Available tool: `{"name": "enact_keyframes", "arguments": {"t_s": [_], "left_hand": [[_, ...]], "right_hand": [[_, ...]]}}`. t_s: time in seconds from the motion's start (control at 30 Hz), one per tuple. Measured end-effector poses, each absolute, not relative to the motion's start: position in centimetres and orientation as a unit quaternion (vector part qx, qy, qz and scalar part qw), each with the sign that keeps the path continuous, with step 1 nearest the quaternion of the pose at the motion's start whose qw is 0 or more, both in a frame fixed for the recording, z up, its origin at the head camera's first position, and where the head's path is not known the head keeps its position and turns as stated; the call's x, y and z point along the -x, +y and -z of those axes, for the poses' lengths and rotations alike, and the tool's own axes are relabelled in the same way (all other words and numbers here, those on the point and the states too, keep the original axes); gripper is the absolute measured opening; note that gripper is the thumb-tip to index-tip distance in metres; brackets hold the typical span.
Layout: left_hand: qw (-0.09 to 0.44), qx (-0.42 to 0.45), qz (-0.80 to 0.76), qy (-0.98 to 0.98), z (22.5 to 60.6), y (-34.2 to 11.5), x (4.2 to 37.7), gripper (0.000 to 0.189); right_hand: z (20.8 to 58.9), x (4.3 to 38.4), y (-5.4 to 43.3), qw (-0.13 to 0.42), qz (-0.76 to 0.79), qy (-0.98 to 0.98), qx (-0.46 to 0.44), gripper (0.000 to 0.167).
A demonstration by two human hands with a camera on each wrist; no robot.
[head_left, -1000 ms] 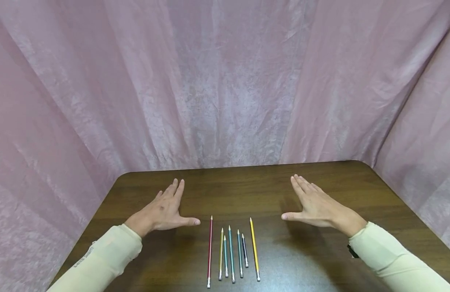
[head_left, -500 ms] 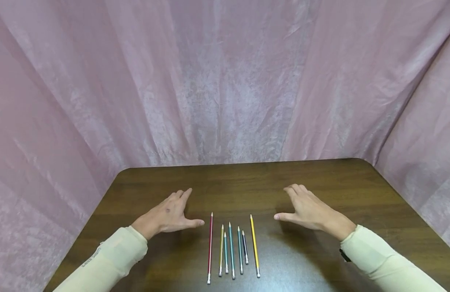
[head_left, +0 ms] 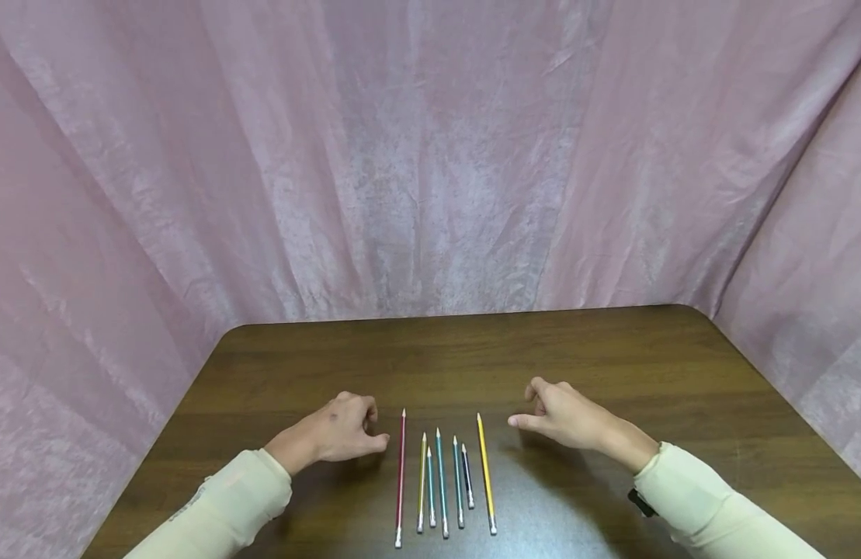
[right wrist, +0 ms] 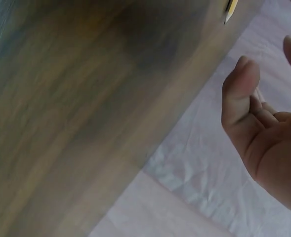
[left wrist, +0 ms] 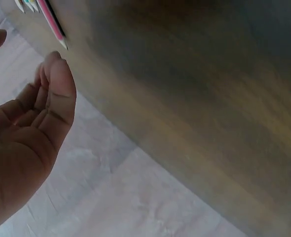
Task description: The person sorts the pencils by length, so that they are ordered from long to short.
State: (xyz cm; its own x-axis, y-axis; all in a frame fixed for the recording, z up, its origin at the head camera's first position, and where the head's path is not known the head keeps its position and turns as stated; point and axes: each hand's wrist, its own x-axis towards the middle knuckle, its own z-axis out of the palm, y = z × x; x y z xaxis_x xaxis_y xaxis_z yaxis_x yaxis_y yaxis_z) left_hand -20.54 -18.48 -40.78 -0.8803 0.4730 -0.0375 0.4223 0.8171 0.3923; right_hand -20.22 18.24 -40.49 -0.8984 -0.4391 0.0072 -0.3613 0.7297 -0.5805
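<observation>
My left hand hovers just left of a dark red pencil, fingers loosely bent, thumb pointing at the pencil, nothing in its grasp. On the other side, my right hand is to the right of a yellow pencil, its fingers also bent and holding nothing. Between these two pencils lie an olive-yellow pencil, several teal pencils and a short dark blue pencil. All point away from me, white ends nearest. The left wrist view shows the red pencil's tip beyond my curled fingers.
The brown wooden table has rounded far corners. Pink velvet curtain hangs behind it and along both sides. A small black object shows under the right sleeve's cuff.
Both hands have come inward toward the pencils and nearer to me. Their outstretched fingers have bent. The pencils lie as before.
</observation>
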Motion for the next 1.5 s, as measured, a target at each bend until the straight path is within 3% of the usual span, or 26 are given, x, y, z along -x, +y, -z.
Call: {"name": "enact_keyframes", "arguments": {"t_s": [0.17,0.43,0.57,0.73,1.13,1.5], "left_hand": [[0.074,-0.224,-0.209,0.949,41.4,-17.9,20.0,0.022],[0.069,-0.211,-0.234,0.946,42.7,-16.5,19.1,0.025],[0.095,-0.204,-0.275,0.935,43.2,-15.9,18.9,0.027],[0.13,-0.183,-0.306,0.925,43.5,-15.5,18.8,0.028],[0.156,-0.132,-0.316,0.927,43.6,-14.5,18.8,0.033],[0.173,-0.1,-0.337,0.92,43.5,-14.4,18.8,0.027]], "right_hand": [[41.2,19.6,16.9,0.114,0.351,0.912,0.181,0.047],[42.0,18.7,15.4,0.189,0.385,0.89,0.155,0.03],[42.5,18.4,15.1,0.215,0.401,0.879,0.144,0.024],[42.8,18.6,14.4,0.227,0.415,0.872,0.125,0.024],[43.4,18.9,12.3,0.223,0.391,0.89,0.076,0.032],[43.2,19.0,11.0,0.227,0.367,0.899,0.069,0.027]]}}
